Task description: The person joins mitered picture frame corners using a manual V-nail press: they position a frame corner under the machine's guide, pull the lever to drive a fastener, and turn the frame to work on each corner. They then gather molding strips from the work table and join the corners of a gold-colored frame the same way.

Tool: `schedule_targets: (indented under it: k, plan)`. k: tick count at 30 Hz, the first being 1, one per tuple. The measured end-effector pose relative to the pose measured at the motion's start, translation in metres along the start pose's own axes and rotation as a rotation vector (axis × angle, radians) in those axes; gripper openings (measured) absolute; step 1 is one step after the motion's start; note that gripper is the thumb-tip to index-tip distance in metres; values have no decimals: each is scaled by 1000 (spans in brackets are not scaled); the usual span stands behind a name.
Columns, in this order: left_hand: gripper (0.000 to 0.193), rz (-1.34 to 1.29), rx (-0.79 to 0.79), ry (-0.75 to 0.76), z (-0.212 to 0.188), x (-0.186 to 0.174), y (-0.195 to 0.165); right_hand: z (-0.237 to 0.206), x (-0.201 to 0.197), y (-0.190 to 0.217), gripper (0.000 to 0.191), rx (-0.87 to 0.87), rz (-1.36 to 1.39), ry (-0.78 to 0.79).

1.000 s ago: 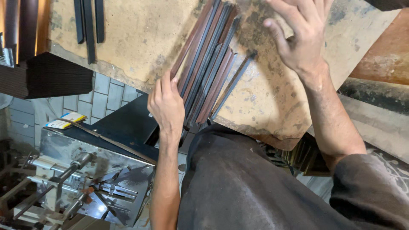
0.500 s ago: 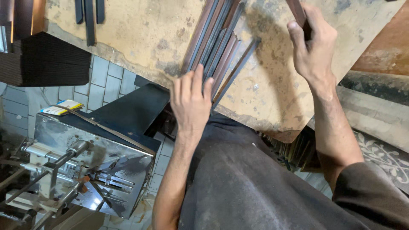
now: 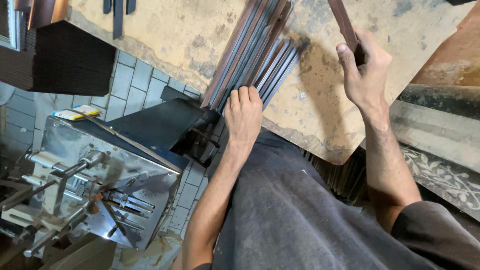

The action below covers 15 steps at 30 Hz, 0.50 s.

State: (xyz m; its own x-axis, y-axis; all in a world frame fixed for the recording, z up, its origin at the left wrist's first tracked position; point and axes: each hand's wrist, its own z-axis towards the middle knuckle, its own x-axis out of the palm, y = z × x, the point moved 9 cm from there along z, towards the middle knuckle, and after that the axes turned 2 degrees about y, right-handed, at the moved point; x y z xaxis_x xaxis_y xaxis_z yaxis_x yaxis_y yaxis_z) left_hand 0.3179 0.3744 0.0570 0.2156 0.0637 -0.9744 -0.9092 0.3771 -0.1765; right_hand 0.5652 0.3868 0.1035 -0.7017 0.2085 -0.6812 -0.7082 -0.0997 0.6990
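Left hand [image 3: 243, 112] presses flat on the dark long metal strips [image 3: 252, 55]; right hand [image 3: 364, 70] clamps one brown strip [image 3: 344, 22], best lifted straight, clear of that stack.

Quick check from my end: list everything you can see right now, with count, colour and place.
Metal strips: a bundle, too many to count, dark grey and brown, lying side by side on the board, near ends under the left hand.
Single strip: one, dark brown, held up over the board by the right hand.
Board: one, worn tan, top of view.
Metal machine: one, shiny steel with a dark top plate, lower left.
Dark stack: one, black, upper left.
Tiled floor: pale grey, under the machine.
Left hand: fingers pressed on the strip ends.
Right hand: fingers closed on the single strip.
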Motion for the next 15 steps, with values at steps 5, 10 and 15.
schedule_targets:
  k: [5, 10, 15]
  plan:
    - [16, -449, -313, 66, -27, -7, 40, -6, 7, 7, 25, 32, 61, 44]
    - [27, -792, -543, -213, -104, -34, 101, -7, 32, 51, 26, -75, 119, 73]
    - [31, -617, -595, -571, -227, -65, 146, -11, 77, 110, 42, -73, 356, 138]
